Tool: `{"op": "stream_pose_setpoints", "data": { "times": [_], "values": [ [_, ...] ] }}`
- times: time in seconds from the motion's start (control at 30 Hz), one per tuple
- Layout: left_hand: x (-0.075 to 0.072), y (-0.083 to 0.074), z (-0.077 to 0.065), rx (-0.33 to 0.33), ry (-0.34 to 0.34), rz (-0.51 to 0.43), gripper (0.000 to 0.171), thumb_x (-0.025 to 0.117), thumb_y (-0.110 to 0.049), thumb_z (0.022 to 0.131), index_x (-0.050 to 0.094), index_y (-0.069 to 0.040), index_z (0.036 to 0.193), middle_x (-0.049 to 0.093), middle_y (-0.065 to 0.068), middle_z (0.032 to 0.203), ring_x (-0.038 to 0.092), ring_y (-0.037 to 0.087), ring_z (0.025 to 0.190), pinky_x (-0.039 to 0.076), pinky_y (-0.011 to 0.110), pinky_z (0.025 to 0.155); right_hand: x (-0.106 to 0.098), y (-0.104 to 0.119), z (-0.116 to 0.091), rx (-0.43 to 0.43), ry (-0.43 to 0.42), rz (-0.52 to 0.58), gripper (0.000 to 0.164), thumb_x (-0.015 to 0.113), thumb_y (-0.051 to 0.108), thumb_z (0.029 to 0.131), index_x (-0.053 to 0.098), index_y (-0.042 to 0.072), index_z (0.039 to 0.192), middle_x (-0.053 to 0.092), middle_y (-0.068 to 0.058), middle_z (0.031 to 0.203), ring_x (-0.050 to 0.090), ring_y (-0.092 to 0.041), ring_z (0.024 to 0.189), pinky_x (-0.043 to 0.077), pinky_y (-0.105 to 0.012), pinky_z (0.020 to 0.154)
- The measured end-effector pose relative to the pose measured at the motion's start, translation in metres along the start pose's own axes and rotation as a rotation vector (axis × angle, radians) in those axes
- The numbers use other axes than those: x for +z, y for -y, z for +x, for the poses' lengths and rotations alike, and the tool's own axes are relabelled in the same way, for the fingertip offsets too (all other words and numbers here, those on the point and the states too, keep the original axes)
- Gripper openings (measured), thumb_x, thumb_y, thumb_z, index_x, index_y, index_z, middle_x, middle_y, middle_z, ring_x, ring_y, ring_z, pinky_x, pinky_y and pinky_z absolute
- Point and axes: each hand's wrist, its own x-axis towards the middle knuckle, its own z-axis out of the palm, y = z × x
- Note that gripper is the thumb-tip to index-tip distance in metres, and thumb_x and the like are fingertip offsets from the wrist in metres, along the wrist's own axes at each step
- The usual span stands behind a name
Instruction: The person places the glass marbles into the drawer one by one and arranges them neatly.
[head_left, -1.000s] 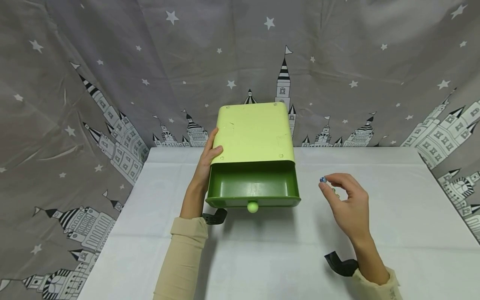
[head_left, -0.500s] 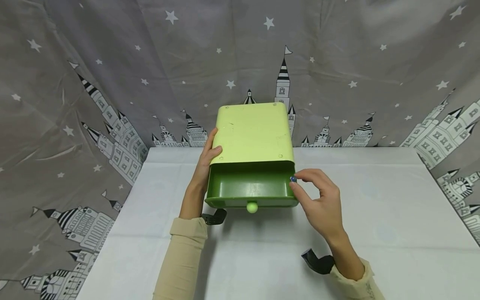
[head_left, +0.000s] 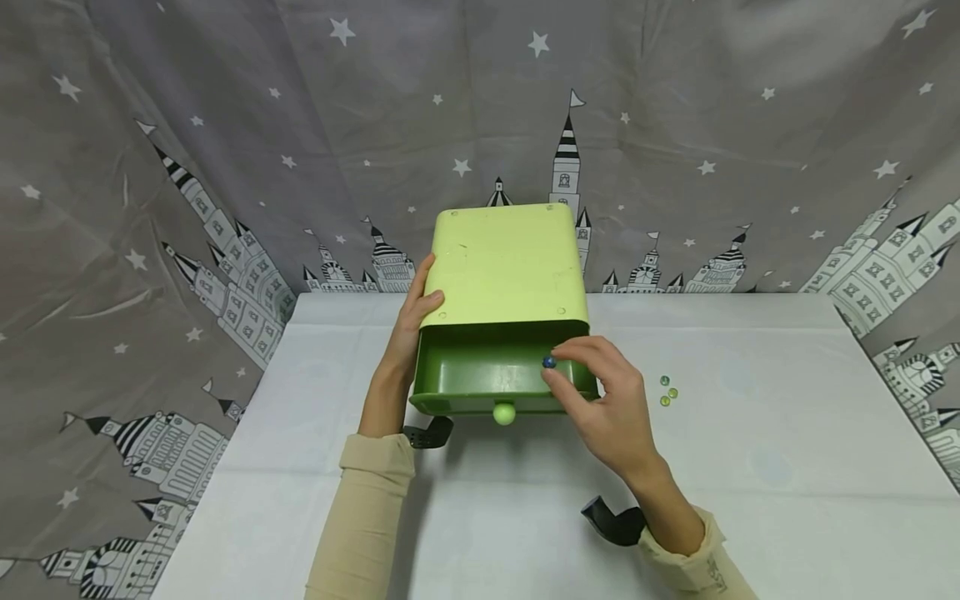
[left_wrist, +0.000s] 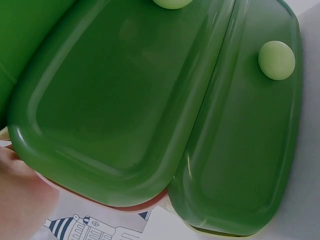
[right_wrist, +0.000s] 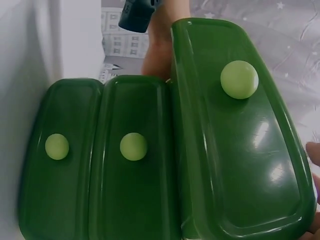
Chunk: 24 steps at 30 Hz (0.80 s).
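Step in hand, as judged: placing a blue marble (head_left: 549, 362) in the top drawer (head_left: 450, 405) of a green three-drawer cabinet (head_left: 510, 267). The cabinet stands toward the far edge of the white surface (head_left: 795, 450), about midway between its left and right edges. The top drawer is pulled out toward the near edge; the middle drawer (right_wrist: 136, 195) and bottom drawer (right_wrist: 52, 195) are pushed in. Right hand (head_left: 611, 400): pinching the blue marble between thumb and index fingertip, over the right half of the top drawer. Clearance above the drawer floor cannot be told. Left hand (head_left: 411, 325): thumb at the cabinet's front left corner, index finger straight along its left side, apparently bracing it; the remaining fingers are hidden. Three loose marbles, one green (head_left: 665, 380) and two yellow-green (head_left: 672, 392), lie close together right of the cabinet, well in from the right edge. The next move appears to call for lowering the pinch inside the drawer walls and parting the fingertips gently, since a round marble would probably roll; the brace should hold meanwhile.
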Motion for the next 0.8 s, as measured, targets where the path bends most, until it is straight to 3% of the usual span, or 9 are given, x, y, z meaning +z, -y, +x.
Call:
{"op": "stream_pose_setpoints", "data": {
  "times": [0.23,0.8],
  "values": [
    [0.0001,-0.0005,-0.0005,-0.001,-0.003,0.019,0.069,0.046,-0.026,0.097,0.014,-0.025,0.159,0.011,-0.005,0.162,0.015,0.009,0.144,0.016,0.040,0.115,0.0005,-0.0004,-0.0016,-0.007,0.001,-0.005,0.027,0.075,-0.006,0.080,0.069,-0.005,0.106,0.067,-0.015,0.105,0.061,-0.027,0.098,0.045,-0.027,0.089],
    [0.0007,-0.0010,-0.0004,-0.002,-0.006,0.017,0.070,0.046,-0.025,0.097,0.014,-0.024,0.159,0.010,-0.003,0.162,0.015,0.010,0.145,0.016,0.040,0.115,0.0025,0.0002,-0.0051,-0.023,-0.025,0.001,0.027,0.076,-0.008,0.076,0.071,-0.003,0.102,0.067,-0.013,0.100,0.061,-0.027,0.094,0.046,-0.027,0.089]
  ]
}}
